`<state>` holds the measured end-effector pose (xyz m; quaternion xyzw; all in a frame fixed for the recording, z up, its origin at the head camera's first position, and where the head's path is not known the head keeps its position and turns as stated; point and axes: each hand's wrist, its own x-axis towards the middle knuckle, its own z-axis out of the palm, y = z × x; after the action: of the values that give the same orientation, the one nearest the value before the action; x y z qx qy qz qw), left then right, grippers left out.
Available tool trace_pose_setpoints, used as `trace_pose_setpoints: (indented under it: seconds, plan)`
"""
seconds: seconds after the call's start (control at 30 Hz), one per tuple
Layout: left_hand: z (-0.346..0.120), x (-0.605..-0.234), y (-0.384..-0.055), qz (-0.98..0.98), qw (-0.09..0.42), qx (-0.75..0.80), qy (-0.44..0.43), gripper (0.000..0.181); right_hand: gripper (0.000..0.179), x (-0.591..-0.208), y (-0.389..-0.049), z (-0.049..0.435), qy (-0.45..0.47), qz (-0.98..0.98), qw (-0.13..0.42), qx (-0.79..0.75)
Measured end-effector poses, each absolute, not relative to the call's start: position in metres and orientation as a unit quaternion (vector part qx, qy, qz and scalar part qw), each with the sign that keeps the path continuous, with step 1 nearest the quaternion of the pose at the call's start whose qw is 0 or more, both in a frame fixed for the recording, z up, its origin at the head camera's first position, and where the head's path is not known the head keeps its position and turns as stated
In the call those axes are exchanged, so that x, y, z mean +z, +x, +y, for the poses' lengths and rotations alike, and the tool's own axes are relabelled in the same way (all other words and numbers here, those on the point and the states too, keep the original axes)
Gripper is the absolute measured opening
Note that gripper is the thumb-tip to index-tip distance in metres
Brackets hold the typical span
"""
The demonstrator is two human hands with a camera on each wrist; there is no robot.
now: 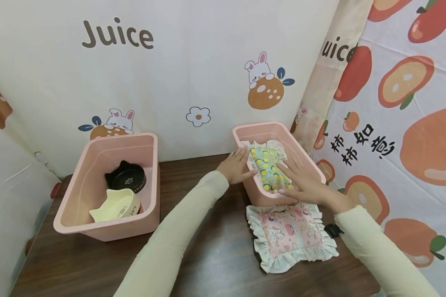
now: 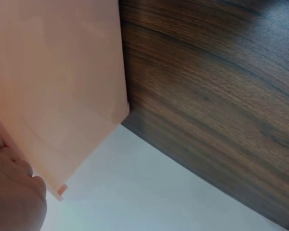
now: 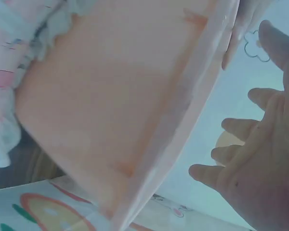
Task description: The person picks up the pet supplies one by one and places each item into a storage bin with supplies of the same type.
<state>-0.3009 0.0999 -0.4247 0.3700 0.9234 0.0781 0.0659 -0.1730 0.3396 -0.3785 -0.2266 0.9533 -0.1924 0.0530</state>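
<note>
In the head view, a teal ruffled pad with a lemon print lies inside the right pink bin. My left hand rests at that bin's left rim, fingers stretched along the pad's edge. Part of the same hand shows beside the bin wall in the left wrist view. Over the pad's right side is my right hand, its fingers spread apart and gripping nothing. The right wrist view has this hand above the bin's rim. A pink ruffled pad with a cartoon print lies flat on the table before the bin.
Another pink bin stands at the left, holding a black cat-eared bowl and a tilted cream cat-eared bowl. Both bins sit on a dark wooden table. Printed curtains close off the back and right.
</note>
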Motion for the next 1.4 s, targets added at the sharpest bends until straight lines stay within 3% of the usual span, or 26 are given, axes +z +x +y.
trace_pose_setpoints:
  seconds: [0.37, 0.83, 1.4]
  plan:
    - [0.1, -0.427, -0.302, 0.923, 0.065, 0.077, 0.371, 0.088, 0.082, -0.408, -0.104, 0.347, -0.2, 0.955, 0.019, -0.217]
    - [0.099, -0.426, -0.303, 0.923, 0.066, 0.078, 0.37, 0.088, 0.09, -0.467, -0.071, 0.356, -0.244, 0.951, -0.096, -0.162]
    - [0.101, -0.426, -0.301, 0.924, 0.066, 0.074, 0.369, 0.088, 0.108, -0.521, -0.077, 0.375, -0.197, 0.974, 0.015, -0.111]
